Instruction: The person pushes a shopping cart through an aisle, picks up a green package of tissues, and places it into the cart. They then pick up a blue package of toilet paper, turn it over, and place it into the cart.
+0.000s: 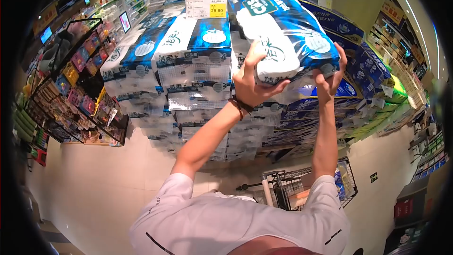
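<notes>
A blue and white plastic-wrapped pack of tissue paper [292, 33] is gripped between my two hands, tilted above the stack. My left hand [252, 78] presses on its near left corner, thumb and fingers spread around it. On the near right corner, my right hand [329, 73] curls its fingers around the side. Left of the held pack, matching tissue packs [193, 49] are piled in tall columns. A price sign [206, 6] reading 25.80 stands on top of them. What lies directly beneath the held pack is partly hidden by my hands.
A shopping cart [347, 184] with goods in it stands near my right side. Dark blue packs [330, 23] and green packs [387, 113] are stacked to the right. A black display rack [75, 85] with colourful items stands at left, on the pale floor [108, 179].
</notes>
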`<state>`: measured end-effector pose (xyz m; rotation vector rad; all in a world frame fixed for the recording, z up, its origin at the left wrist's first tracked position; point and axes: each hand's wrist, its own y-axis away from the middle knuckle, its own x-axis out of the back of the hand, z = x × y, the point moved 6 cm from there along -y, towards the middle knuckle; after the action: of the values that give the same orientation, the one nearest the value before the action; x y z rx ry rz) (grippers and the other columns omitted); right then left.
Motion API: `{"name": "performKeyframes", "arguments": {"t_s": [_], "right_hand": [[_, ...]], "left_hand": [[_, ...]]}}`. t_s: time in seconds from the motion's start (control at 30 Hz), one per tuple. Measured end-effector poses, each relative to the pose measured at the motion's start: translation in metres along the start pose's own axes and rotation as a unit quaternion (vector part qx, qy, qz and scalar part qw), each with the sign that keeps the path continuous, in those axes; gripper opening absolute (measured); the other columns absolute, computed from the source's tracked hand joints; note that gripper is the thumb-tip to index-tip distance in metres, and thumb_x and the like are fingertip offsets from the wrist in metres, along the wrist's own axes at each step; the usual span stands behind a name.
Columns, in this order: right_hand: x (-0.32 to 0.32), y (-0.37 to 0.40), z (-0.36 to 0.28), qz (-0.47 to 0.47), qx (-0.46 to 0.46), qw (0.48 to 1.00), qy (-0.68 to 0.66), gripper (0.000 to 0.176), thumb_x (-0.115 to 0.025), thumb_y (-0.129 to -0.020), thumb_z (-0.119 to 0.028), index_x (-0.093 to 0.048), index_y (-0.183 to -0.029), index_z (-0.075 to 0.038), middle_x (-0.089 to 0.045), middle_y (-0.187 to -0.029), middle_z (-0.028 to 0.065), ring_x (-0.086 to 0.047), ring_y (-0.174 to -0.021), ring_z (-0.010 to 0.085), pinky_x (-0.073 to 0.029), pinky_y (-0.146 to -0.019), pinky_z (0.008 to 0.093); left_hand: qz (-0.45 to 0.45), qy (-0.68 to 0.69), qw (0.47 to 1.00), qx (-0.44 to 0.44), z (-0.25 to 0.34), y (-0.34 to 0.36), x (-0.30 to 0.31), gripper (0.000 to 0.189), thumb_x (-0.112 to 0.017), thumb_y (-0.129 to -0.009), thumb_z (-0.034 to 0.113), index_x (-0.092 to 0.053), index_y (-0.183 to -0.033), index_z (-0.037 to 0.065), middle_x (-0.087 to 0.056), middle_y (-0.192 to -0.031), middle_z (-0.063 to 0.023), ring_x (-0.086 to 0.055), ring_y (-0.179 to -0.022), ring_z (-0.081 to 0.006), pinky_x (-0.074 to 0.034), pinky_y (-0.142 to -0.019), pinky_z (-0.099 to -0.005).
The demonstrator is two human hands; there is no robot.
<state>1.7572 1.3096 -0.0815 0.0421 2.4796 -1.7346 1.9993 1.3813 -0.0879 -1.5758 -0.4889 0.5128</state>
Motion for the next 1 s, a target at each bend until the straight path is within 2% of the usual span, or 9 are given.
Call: {"name": "performKeyframes", "arguments": {"t_s": [0.07,0.23,0.43,0.53,0.63,0.7,0.8,0.87,1.0], "right_hand": [[-0.01,0.019,0.017,-0.007,-0.07,0.997,-0.037,0.091,-0.08,-0.074,-0.021,-0.037,-0.152,-0.006,-0.048,-0.142,0.0151,-0.056,-0.125,0.0258,-0.05,-0.105,0.0379],[-0.026,0.069,0.058,0.011,-0.097,0.994,-0.043,0.11,-0.092,-0.079,-0.03,-0.022,-0.161,-0.008,-0.046,-0.148,0.015,-0.052,-0.133,0.0252,-0.047,-0.11,0.0392],[-0.052,0.055,0.063,0.019,-0.154,0.984,-0.089,0.108,-0.091,-0.081,-0.016,-0.019,-0.161,-0.013,-0.049,-0.143,0.0129,-0.055,-0.127,0.0226,-0.049,-0.107,0.0376],[-0.066,0.067,0.093,-0.03,-0.208,0.977,0.035,0.127,-0.088,-0.077,-0.056,-0.003,-0.165,-0.02,-0.046,-0.153,0.031,-0.057,-0.133,0.0405,-0.045,-0.113,0.041],[-0.062,0.075,0.066,-0.08,-0.275,0.946,0.154,0.131,-0.081,-0.079,-0.061,0.005,-0.166,-0.015,-0.044,-0.152,0.0334,-0.053,-0.135,0.0446,-0.044,-0.114,0.0416],[-0.058,0.093,0.07,-0.105,-0.241,0.945,0.193,0.122,-0.078,-0.085,-0.057,-0.001,-0.166,-0.008,-0.044,-0.151,0.0335,-0.051,-0.136,0.0439,-0.044,-0.114,0.0406],[-0.027,0.151,0.047,-0.143,-0.242,0.943,0.177,0.092,-0.07,-0.094,-0.051,-0.033,-0.157,0.004,-0.035,-0.16,0.0323,-0.041,-0.145,0.0453,-0.038,-0.12,0.0434],[0.007,0.213,0.037,-0.124,-0.162,0.948,0.243,0.076,-0.07,-0.096,-0.036,-0.038,-0.158,-0.006,-0.048,-0.155,0.0221,-0.044,-0.146,0.0394,-0.038,-0.121,0.0446],[0.119,0.351,-0.004,0.124,-0.406,0.884,0.194,0.057,-0.072,-0.095,-0.017,-0.052,-0.149,-0.012,-0.068,-0.135,0.0122,-0.066,-0.124,0.0252,-0.052,-0.105,0.0402]], "left_hand": [[-0.009,-0.015,0.999,0.039,-0.002,0.02,0.002,0.088,-0.097,-0.068,0.04,-0.05,-0.133,0.004,-0.058,-0.138,-0.035,-0.066,-0.121,-0.0447,-0.062,-0.09,-0.0438],[-0.1,-0.077,0.98,0.155,-0.002,0.013,-0.003,0.09,-0.095,-0.07,0.04,-0.05,-0.14,0.006,-0.059,-0.141,-0.0228,-0.061,-0.127,-0.0403,-0.053,-0.103,-0.0467],[-0.102,-0.06,0.97,0.213,-0.026,0.012,-0.006,0.083,-0.091,-0.078,0.038,-0.047,-0.142,0.007,-0.048,-0.152,-0.0255,-0.05,-0.138,-0.0413,-0.043,-0.112,-0.0478],[-0.043,-0.116,0.977,0.175,-0.03,0.025,-0.002,0.069,-0.089,-0.082,0.025,-0.053,-0.137,0.005,-0.044,-0.155,-0.0262,-0.044,-0.144,-0.0412,-0.039,-0.116,-0.0503],[0.002,-0.144,0.979,0.143,-0.004,0.038,-0.016,0.051,-0.08,-0.086,0.011,-0.061,-0.133,0.005,-0.034,-0.161,-0.0287,-0.038,-0.148,-0.0445,-0.035,-0.119,-0.0527],[-0.001,-0.172,0.977,0.129,0.019,0.052,-0.03,0.047,-0.072,-0.087,0.005,-0.063,-0.133,0.008,-0.023,-0.166,-0.0297,-0.028,-0.152,-0.0467,-0.028,-0.122,-0.0561],[-0.061,-0.214,0.966,0.131,0.047,0.086,-0.045,0.047,-0.072,-0.088,0.013,-0.064,-0.135,0.011,-0.02,-0.166,-0.0305,-0.023,-0.154,-0.0473,-0.019,-0.124,-0.0627],[-0.065,-0.08,0.979,0.174,0.066,0.123,-0.056,0.051,-0.072,-0.089,0.014,-0.061,-0.138,0.006,-0.016,-0.169,-0.0275,-0.015,-0.157,-0.0475,-0.019,-0.123,-0.0639],[-0.294,0.036,0.928,0.224,0.126,0.222,-0.098,0.044,-0.069,-0.091,0.005,-0.062,-0.135,0.003,-0.02,-0.168,-0.0275,-0.024,-0.155,-0.0458,-0.025,-0.124,-0.0554]]}}
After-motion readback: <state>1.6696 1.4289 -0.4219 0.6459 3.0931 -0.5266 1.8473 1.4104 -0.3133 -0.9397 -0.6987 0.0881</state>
